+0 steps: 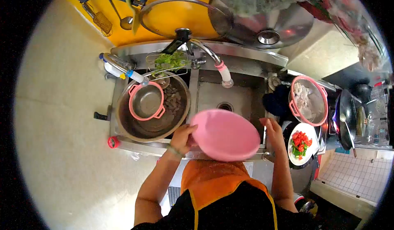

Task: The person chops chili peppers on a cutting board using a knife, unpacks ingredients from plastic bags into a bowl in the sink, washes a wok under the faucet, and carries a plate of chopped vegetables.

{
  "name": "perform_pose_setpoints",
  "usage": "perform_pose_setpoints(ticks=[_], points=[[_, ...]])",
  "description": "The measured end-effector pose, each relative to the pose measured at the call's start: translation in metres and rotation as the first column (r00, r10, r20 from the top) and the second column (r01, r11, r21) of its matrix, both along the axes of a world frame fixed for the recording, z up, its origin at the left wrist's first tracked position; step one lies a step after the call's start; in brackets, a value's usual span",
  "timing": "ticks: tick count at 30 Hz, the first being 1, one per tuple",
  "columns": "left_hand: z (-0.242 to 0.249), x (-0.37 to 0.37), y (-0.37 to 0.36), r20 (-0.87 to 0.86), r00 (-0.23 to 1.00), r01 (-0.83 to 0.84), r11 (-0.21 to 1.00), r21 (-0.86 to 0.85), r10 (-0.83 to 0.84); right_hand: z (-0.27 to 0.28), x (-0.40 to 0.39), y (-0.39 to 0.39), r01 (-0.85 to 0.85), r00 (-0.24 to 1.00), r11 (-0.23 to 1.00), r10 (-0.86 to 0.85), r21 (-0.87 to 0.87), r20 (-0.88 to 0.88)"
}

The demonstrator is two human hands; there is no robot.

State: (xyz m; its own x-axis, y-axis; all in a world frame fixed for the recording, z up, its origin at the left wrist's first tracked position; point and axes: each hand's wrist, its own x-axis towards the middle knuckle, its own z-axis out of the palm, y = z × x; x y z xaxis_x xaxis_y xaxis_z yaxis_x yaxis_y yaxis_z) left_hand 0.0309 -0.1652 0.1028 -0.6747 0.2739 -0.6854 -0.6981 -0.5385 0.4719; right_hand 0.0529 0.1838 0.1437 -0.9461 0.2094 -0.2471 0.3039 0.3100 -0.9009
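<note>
A pink plastic basin [225, 135] hangs tilted over the front edge of the sink, its edges slightly blurred. My left hand [183, 139] is closed on the basin's left rim, the thumb side toward it. To the right of the basin is my right hand [273, 132], apart from the rim, with its fingers stretched out and nothing in them. Behind the basin lies the right sink bowl [209, 94] with its drain [225, 106]. A faucet with a pink-banded spout [223, 72] reaches over that bowl.
On the left, a large metal basin [123, 125] holds dark pieces and a pink-rimmed colander [147, 101]. Greens [172, 60] sit in a wire rack. At right stand a pink-rimmed strainer [322, 107] with pale food, a plate [296, 160] of chopped peppers, and a wok [347, 115] over flame.
</note>
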Motion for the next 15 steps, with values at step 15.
perform_pose_setpoints(ticks=[15], points=[[-0.082, -0.009, 0.047, 0.32, 0.947, -0.111, 0.959, 0.261, 0.023, -0.007, -0.014, -0.003, -0.259, 0.887, 0.86, 0.392, 0.439, -0.244]])
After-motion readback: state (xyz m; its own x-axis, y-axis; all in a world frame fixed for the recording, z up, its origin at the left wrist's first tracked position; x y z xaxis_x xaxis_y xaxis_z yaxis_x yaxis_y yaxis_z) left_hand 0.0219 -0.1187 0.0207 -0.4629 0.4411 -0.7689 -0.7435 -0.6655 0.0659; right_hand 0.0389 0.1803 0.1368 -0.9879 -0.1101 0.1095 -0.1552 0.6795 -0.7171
